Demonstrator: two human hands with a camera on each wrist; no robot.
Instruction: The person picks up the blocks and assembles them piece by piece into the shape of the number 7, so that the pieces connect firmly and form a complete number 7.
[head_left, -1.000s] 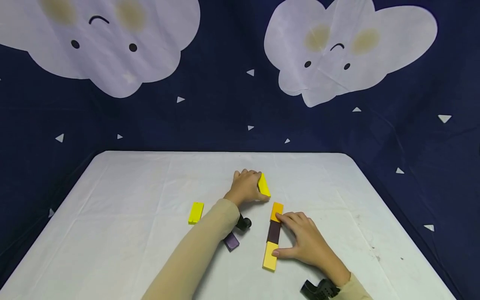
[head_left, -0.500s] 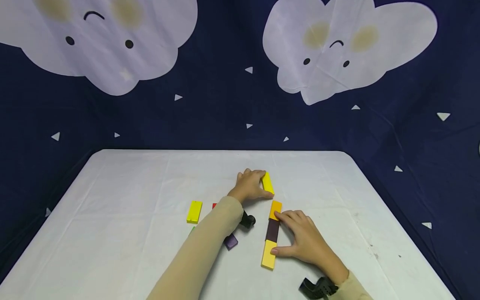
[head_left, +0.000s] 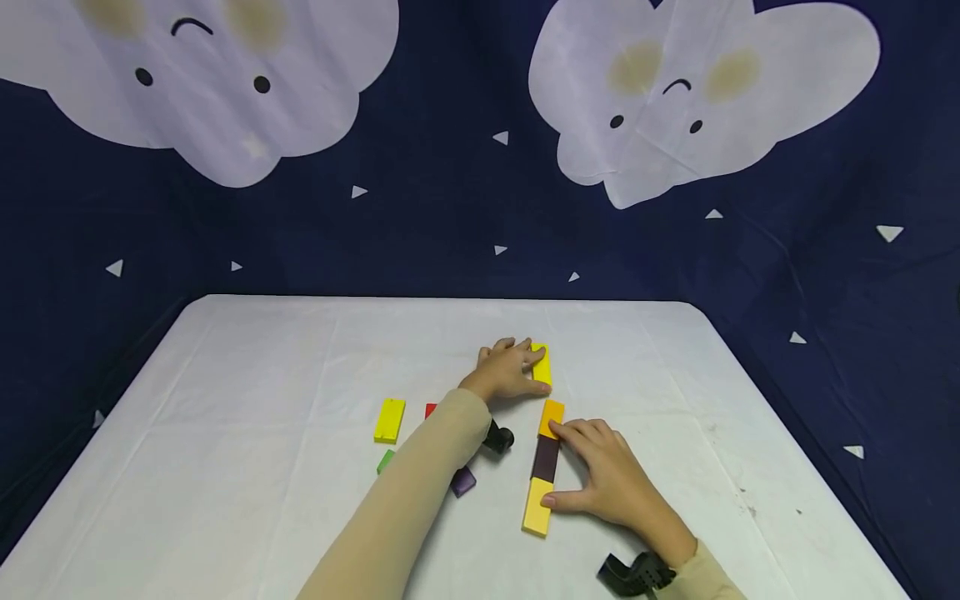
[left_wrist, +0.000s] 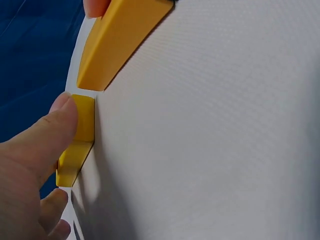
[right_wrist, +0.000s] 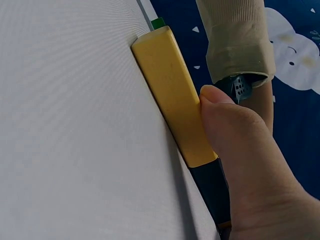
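In the head view, my left hand (head_left: pixel 504 371) pinches a bright yellow block (head_left: pixel 546 372) between thumb and fingers, just beyond the far end of a row. That row runs toward me: an orange block (head_left: pixel 551 415), a dark brown block (head_left: pixel 545 459), then a pale yellow block (head_left: pixel 536 510), set end to end. My right hand (head_left: pixel 611 479) lies along the row's right side, index fingertip at the orange block and thumb at the pale yellow one. The left wrist view shows a small gap between the bright yellow block (left_wrist: pixel 86 120) and the orange block (left_wrist: pixel 125 40).
Left of the row lie another yellow block (head_left: pixel 389 421), a purple block (head_left: pixel 463 481), and a green block (head_left: pixel 386 460) and red block (head_left: pixel 430 409), both partly behind my left sleeve (head_left: pixel 420 492). A white cloth (head_left: pixel 225 467) covers the table; a dark blue curtain (head_left: pixel 442 242) hangs behind.
My left hand has moved slightly right with the bright yellow block, which has turned from slanted to nearly in line with the row. Red and green blocks now show beside the sleeve. My right hand stays.
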